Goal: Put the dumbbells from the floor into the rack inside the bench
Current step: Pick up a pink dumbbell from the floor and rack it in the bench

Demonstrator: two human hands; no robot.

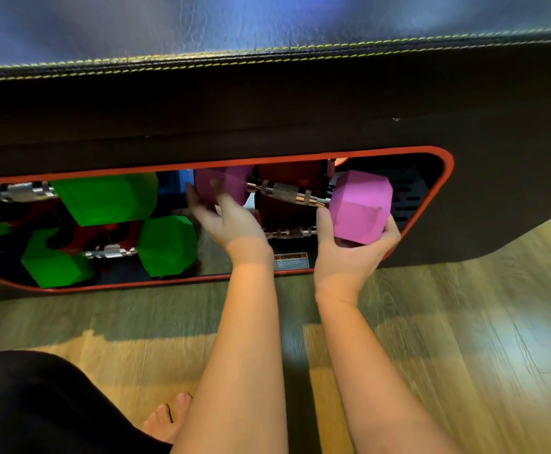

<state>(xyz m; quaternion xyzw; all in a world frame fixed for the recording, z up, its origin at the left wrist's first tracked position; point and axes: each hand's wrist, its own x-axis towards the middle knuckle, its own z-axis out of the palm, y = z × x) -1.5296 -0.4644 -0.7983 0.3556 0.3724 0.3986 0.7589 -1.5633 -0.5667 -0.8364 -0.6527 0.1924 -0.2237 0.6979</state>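
Both hands grip one pink dumbbell [300,194], left hand [225,221] cupping far head, right hand [352,250] near head.

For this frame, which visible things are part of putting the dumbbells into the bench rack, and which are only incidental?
Part of the job:
- pink dumbbell, held at both ends
- left hand and right hand
- bench with its red-rimmed rack opening
- two green dumbbells, already racked

Incidental:
- caution label
- wooden floor
- bare foot
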